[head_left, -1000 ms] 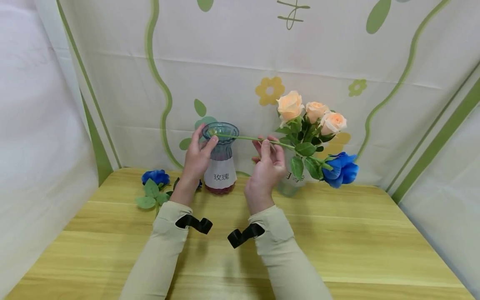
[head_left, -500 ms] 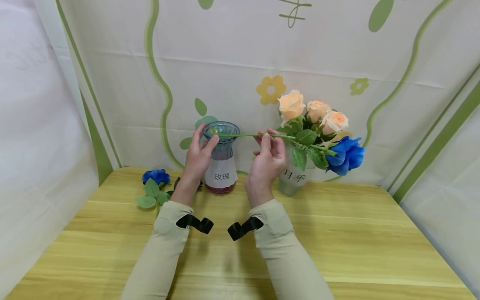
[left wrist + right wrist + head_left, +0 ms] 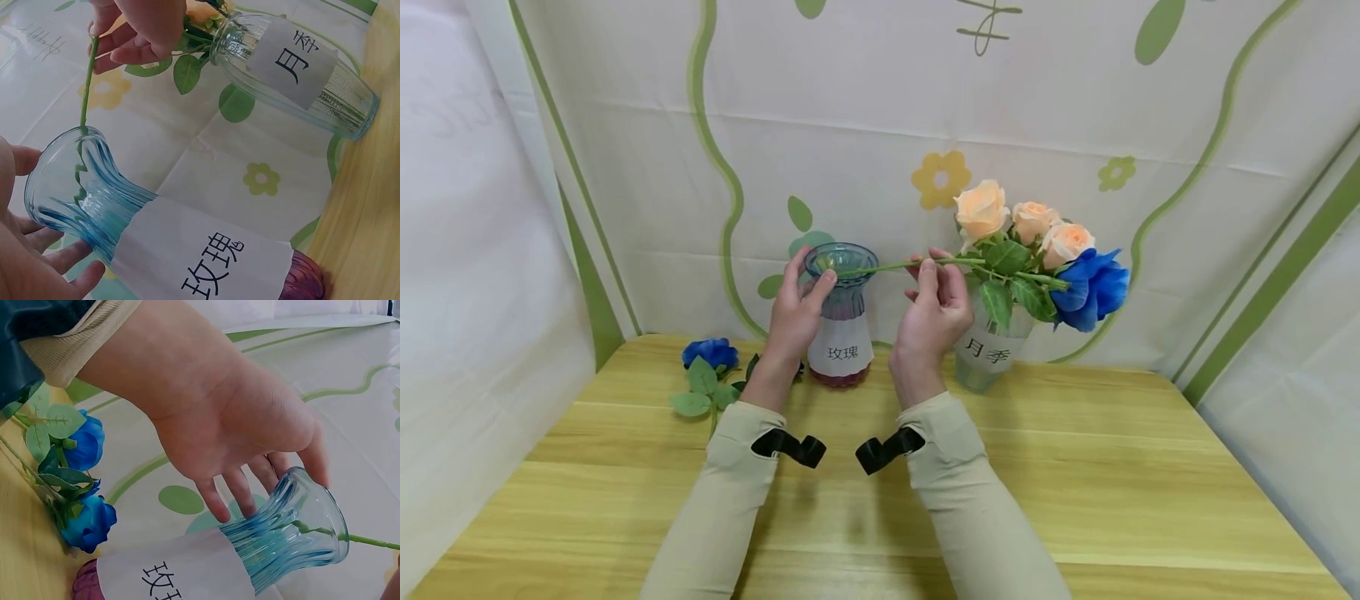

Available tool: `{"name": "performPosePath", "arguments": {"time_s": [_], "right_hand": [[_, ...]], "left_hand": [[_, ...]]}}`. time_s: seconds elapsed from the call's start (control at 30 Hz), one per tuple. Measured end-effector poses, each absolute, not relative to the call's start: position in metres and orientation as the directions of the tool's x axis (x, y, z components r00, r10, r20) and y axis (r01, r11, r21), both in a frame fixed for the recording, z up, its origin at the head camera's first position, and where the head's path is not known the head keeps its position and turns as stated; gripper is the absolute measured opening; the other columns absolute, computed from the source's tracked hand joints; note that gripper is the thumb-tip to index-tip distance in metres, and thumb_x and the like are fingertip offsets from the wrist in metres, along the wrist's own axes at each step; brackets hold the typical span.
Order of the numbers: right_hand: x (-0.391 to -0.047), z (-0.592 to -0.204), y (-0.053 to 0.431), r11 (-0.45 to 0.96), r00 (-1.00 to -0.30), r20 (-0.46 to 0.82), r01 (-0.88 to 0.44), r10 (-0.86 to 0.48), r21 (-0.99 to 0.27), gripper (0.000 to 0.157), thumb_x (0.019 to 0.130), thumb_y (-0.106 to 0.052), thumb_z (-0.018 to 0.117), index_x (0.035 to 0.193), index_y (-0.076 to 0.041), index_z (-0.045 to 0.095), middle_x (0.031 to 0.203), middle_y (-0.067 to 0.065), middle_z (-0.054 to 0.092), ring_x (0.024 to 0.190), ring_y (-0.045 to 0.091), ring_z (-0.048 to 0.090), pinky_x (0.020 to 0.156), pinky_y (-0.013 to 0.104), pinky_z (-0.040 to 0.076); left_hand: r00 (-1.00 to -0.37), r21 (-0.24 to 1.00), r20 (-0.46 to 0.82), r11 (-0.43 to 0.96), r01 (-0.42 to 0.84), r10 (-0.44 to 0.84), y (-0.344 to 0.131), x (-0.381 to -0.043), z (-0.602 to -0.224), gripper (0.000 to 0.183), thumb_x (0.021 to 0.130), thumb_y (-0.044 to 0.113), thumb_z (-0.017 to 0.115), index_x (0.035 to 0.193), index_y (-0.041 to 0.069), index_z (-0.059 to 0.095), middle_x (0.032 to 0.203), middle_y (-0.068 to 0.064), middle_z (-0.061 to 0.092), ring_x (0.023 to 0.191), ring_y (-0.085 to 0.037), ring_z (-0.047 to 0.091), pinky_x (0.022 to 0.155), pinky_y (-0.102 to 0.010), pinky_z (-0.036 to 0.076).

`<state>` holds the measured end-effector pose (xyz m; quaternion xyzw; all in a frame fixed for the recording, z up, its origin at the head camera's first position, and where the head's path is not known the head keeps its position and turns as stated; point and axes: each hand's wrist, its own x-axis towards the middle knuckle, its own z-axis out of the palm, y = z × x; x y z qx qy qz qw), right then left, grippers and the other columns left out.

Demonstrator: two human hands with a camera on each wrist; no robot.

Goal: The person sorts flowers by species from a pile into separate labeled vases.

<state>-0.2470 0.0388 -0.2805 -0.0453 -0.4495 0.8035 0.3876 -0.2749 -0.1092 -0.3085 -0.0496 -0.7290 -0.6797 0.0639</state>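
My left hand [image 3: 795,315] holds the flared mouth of a blue glass vase [image 3: 846,302] with a purple base and a white label, thumb in front and fingers round its left side. My right hand [image 3: 931,321] pinches the green stem of a blue rose [image 3: 1091,290]. The stem [image 3: 89,84] runs nearly level from my right fingers to the vase, and its end shows through the glass inside the mouth. To the right of my right hand, the rose's bloom and leaves partly hide peach roses [image 3: 982,210] behind them.
The peach roses stand in a clear labelled vase [image 3: 977,371] at the table's back. More blue roses [image 3: 711,354] lie on the wooden table [image 3: 1075,492] left of the blue vase, partly behind my left wrist. A patterned white cloth [image 3: 835,158] hangs behind.
The blue bloom has risen and shifted slightly right, while the stem's other end stays at the vase mouth. My right fingers have moved up a little; my left hand keeps its place.
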Motion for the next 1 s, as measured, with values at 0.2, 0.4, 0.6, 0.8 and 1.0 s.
{"name": "performPosePath", "arguments": {"time_s": [0.2, 0.4, 0.6, 0.8, 1.0], "right_hand": [[-0.248, -0.281, 0.037, -0.294, -0.721, 0.299, -0.572, 0.625, -0.766, 0.011, 0.105, -0.010, 0.067, 0.104, -0.014, 0.077, 0.104, 0.015, 0.080, 0.098, 0.024, 0.080, 0.077, 0.028, 0.056], [-0.251, -0.286, 0.033, -0.327, -0.770, 0.273, -0.524, 0.577, -0.786, 0.012, 0.104, -0.012, 0.069, 0.109, -0.009, 0.079, 0.109, 0.014, 0.081, 0.097, 0.019, 0.081, 0.086, 0.031, 0.063], [-0.257, -0.292, 0.027, -0.339, -0.793, 0.258, -0.496, 0.552, -0.799, 0.011, 0.101, -0.011, 0.072, 0.106, -0.006, 0.081, 0.110, 0.020, 0.080, 0.095, 0.018, 0.081, 0.094, 0.035, 0.063], [-0.262, -0.294, 0.020, -0.352, -0.815, 0.224, -0.455, 0.534, -0.818, 0.014, 0.100, -0.012, 0.074, 0.110, -0.006, 0.082, 0.111, 0.012, 0.082, 0.105, 0.015, 0.077, 0.102, 0.039, 0.060], [-0.271, -0.293, 0.017, -0.419, -0.854, 0.178, -0.409, 0.489, -0.811, 0.027, 0.101, -0.014, 0.073, 0.124, -0.001, 0.078, 0.129, 0.014, 0.077, 0.125, 0.015, 0.069, 0.113, 0.035, 0.053]], "left_hand": [[-0.988, 0.986, 0.151, 0.075, 0.149, -0.018, -0.111, -0.275, -0.308, 0.072, 0.109, 0.045, 0.056, 0.170, 0.035, 0.020, 0.179, 0.000, 0.016, 0.164, -0.029, 0.027, 0.130, -0.058, 0.029], [-0.989, 0.987, 0.146, 0.069, 0.144, -0.024, -0.110, -0.274, -0.309, 0.072, 0.109, 0.046, 0.056, 0.170, 0.036, 0.020, 0.179, 0.000, 0.016, 0.164, -0.029, 0.026, 0.130, -0.059, 0.028], [-0.988, 0.987, 0.155, 0.045, 0.154, -0.027, -0.106, -0.273, -0.310, 0.071, 0.109, 0.042, 0.057, 0.170, 0.034, 0.021, 0.177, -0.003, 0.024, 0.162, -0.030, 0.030, 0.130, -0.059, 0.029], [-0.986, 0.985, 0.165, 0.060, 0.163, -0.032, -0.103, -0.273, -0.310, 0.071, 0.109, 0.040, 0.056, 0.170, 0.031, 0.021, 0.177, -0.005, 0.023, 0.162, -0.032, 0.030, 0.129, -0.060, 0.030], [-0.985, 0.984, 0.172, 0.059, 0.170, -0.032, -0.107, -0.275, -0.308, 0.070, 0.110, 0.039, 0.055, 0.170, 0.031, 0.020, 0.178, -0.005, 0.022, 0.163, -0.034, 0.028, 0.130, -0.060, 0.028]]}}
